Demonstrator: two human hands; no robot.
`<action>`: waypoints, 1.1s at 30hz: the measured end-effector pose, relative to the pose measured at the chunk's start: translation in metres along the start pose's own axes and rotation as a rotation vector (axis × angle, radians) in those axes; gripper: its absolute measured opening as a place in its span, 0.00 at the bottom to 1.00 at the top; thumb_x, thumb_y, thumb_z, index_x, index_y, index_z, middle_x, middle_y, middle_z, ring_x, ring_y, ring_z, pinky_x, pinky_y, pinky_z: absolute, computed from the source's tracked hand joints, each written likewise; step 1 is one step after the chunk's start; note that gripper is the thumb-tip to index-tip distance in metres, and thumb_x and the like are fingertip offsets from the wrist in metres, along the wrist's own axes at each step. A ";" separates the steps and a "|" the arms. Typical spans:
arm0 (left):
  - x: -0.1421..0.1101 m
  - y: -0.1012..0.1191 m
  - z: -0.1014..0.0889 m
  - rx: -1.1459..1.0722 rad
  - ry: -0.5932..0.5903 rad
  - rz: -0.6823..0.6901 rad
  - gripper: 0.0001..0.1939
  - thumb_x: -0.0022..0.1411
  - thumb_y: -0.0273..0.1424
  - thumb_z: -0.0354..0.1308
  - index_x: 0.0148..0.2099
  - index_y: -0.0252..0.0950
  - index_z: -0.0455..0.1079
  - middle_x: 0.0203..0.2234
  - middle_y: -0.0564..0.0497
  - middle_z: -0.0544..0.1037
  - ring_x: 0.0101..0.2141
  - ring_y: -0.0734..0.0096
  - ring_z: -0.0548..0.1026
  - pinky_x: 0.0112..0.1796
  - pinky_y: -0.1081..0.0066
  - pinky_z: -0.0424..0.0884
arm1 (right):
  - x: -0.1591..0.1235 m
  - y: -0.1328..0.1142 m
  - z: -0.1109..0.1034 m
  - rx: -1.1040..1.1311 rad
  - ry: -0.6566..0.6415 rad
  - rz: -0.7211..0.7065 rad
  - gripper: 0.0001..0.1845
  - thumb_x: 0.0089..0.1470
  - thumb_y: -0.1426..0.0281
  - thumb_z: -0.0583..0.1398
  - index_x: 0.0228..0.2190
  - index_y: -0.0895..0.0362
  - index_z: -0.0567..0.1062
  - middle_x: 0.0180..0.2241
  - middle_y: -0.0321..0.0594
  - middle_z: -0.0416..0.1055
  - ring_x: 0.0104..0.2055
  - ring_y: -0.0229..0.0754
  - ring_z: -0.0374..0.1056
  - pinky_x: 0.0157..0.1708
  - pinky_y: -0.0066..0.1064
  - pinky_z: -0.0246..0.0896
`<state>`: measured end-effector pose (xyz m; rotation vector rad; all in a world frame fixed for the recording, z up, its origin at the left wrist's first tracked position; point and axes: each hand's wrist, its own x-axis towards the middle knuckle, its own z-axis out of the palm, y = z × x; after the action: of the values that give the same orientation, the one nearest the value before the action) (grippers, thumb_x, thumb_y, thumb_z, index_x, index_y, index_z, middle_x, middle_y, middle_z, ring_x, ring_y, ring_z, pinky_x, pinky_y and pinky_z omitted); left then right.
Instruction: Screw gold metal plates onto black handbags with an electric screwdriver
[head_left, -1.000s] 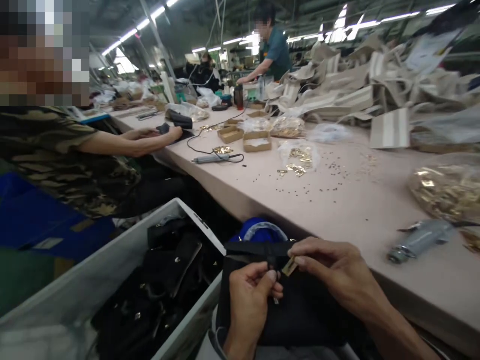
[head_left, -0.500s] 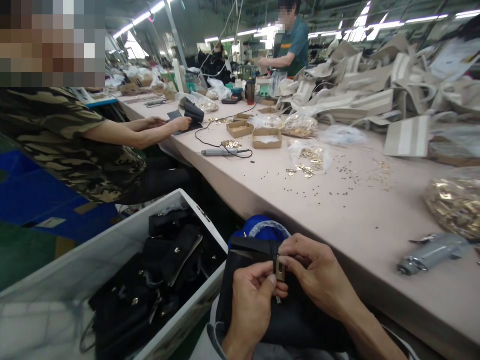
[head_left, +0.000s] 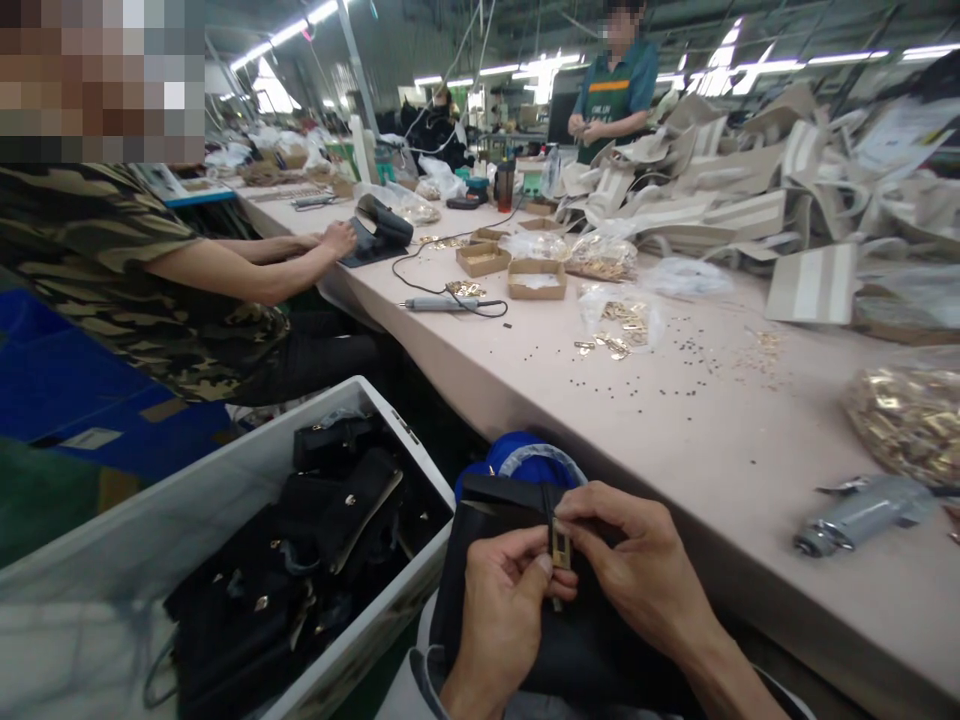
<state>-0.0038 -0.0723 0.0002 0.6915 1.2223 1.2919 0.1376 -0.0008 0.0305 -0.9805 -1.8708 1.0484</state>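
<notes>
The right hand (head_left: 637, 550) is pinching the upper part of a rectangular gold-toned metal plate with an open slot (head_left: 562, 547); the left hand (head_left: 499, 600) is gripping its lower part between thumb and curled fingers. The hands are meeting at this small piece, probably because two pinches are steadying it better than one; the exact contacts are partly hidden. The plate is sitting upright over a large, smooth black bag (head_left: 470, 560), which is lying at the person's lap, seemingly serving as a close work surface. Just behind, a curved handle wrapped in clear plastic (head_left: 536, 458) is arching up. A deep white plastic bin (head_left: 90, 590) is standing at the left, holding black bags with gold fittings (head_left: 247, 640). On the pale pink tabletop (head_left: 487, 400), a grey cylindrical power tool (head_left: 862, 515) is lying to the right, apparently for easy reach.
</notes>
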 end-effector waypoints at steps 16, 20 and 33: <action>-0.003 0.001 0.007 -0.013 0.051 -0.008 0.16 0.59 0.38 0.69 0.39 0.27 0.82 0.23 0.45 0.80 0.23 0.69 0.76 0.28 0.71 0.75 | -0.014 0.013 0.015 -0.085 0.214 0.006 0.04 0.61 0.69 0.64 0.37 0.54 0.81 0.37 0.40 0.77 0.38 0.41 0.74 0.39 0.29 0.69; -0.004 0.001 0.013 0.005 0.095 -0.032 0.17 0.58 0.38 0.69 0.41 0.26 0.82 0.22 0.44 0.80 0.22 0.69 0.76 0.27 0.72 0.74 | -0.019 0.013 0.006 -0.100 0.147 0.141 0.09 0.62 0.63 0.63 0.34 0.55 0.81 0.31 0.38 0.76 0.31 0.39 0.71 0.31 0.28 0.66; -0.004 -0.012 0.007 0.004 0.064 0.012 0.18 0.66 0.37 0.62 0.50 0.28 0.82 0.31 0.41 0.84 0.27 0.67 0.79 0.31 0.69 0.77 | -0.020 0.013 0.001 0.183 -0.024 0.362 0.22 0.64 0.53 0.61 0.29 0.58 0.77 0.26 0.38 0.72 0.29 0.38 0.66 0.31 0.28 0.63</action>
<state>0.0074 -0.0766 -0.0077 0.6660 1.2740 1.3305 0.1477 -0.0138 0.0138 -1.2278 -1.6147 1.4217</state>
